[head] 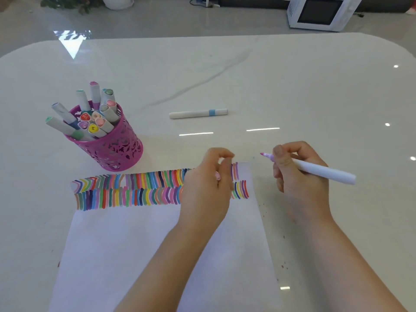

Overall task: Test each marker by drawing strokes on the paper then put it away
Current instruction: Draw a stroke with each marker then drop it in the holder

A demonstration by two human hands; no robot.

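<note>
Standing by, I saw a glossy white surface [292, 86] with rounded corners, faintly veined in grey and catching the ceiling lights. Beyond its far edge lay a pale tiled floor [168, 21], where a white microwave [319, 12] sat at the right and a white plant pot [117, 2] with dark leaves at the left.

A pink cut-out pen holder [117, 149] stood at the left of the surface, crowded with capped markers [92, 122]. Farther back a capped marker with a blue band [198, 114] lay on its side, alone.

The paper [135, 244] lay nearest, with two rows of coloured strokes [135, 190] along its top. The left hand [204, 188] hovered over the right end of those rows and hid some; its fingers were curled in, and I could not tell whether they held anything. The right hand [297, 174] gripped an uncapped white marker [324, 171] just off the paper's right corner, its pinkish tip pointing left and lifted clear.
</note>
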